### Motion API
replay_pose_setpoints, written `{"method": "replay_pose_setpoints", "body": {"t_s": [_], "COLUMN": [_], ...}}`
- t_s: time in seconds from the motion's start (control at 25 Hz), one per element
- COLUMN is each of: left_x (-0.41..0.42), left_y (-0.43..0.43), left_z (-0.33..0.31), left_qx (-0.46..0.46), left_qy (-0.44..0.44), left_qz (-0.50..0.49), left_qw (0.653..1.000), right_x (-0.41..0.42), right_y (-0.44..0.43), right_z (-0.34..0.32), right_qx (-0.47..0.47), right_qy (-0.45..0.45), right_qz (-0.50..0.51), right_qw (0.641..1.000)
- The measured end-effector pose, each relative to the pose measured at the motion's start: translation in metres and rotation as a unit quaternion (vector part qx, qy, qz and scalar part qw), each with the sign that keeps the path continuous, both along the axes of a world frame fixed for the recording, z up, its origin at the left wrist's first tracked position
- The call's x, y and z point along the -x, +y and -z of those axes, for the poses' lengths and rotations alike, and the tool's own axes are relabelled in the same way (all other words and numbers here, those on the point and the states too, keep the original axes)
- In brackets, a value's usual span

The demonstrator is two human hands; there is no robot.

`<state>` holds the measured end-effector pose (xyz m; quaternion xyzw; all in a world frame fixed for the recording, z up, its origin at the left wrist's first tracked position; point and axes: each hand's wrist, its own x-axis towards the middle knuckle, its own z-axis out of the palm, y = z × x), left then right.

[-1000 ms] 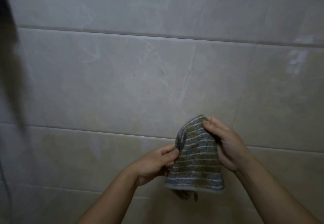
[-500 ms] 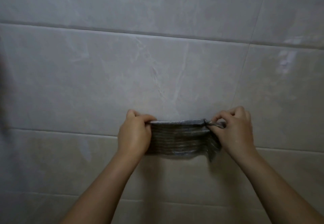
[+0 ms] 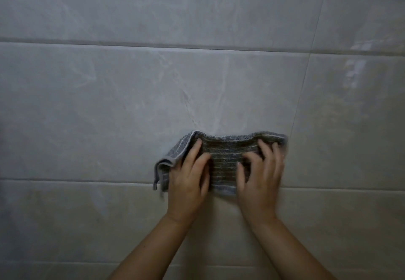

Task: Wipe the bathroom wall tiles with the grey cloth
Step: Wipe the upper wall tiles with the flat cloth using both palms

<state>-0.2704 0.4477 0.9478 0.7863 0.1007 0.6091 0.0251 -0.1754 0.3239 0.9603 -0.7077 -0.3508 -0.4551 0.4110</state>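
A grey striped cloth (image 3: 225,152) lies spread flat against the pale marbled wall tiles (image 3: 122,109), just above a horizontal grout line. My left hand (image 3: 189,178) presses its left part with straight fingers, and a loose corner of the cloth droops past that hand on the left. My right hand (image 3: 260,174) presses the right part, fingers spread and slightly blurred. Both palms cover the cloth's lower edge.
Large glossy tiles fill the whole view, with horizontal grout lines (image 3: 153,46) above and below the hands and a slanted vertical joint (image 3: 304,87) to the right. A faint light reflection (image 3: 355,69) shows at the upper right.
Both hands let go of their pinch on the cloth's top corners and now press it flat on the tile. Before that, the cloth was unfolded from a hanging bunch.
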Motion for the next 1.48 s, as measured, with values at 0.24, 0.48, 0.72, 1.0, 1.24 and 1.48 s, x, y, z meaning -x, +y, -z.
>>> {"method": "replay_pose_setpoints", "body": {"t_s": [0.24, 0.48, 0.72, 1.0, 1.24, 1.48], "left_x": [0.000, 0.003, -0.005, -0.007, -0.013, -0.005], "left_y": [0.021, 0.039, 0.048, 0.057, 0.063, 0.070], "left_z": [0.001, -0.007, -0.018, -0.014, -0.038, 0.034], "left_qx": [-0.093, -0.137, -0.145, -0.188, -0.168, -0.169], "left_qy": [0.070, 0.081, 0.032, 0.046, 0.028, 0.058], "left_qz": [-0.141, -0.122, -0.105, -0.157, -0.191, -0.203], "left_qw": [0.983, 0.980, 0.983, 0.968, 0.967, 0.963], "right_x": [-0.002, 0.012, 0.021, -0.010, -0.025, -0.030], "right_y": [0.009, 0.020, 0.015, 0.039, 0.056, 0.054], "right_z": [0.014, 0.008, -0.009, 0.006, -0.025, 0.038], "right_qx": [0.173, 0.147, 0.117, 0.051, 0.031, 0.104], "right_qy": [-0.008, 0.003, 0.011, -0.041, -0.108, -0.160], "right_qz": [0.105, 0.125, 0.115, 0.043, 0.094, 0.088], "right_qw": [0.979, 0.981, 0.986, 0.997, 0.989, 0.978]}}
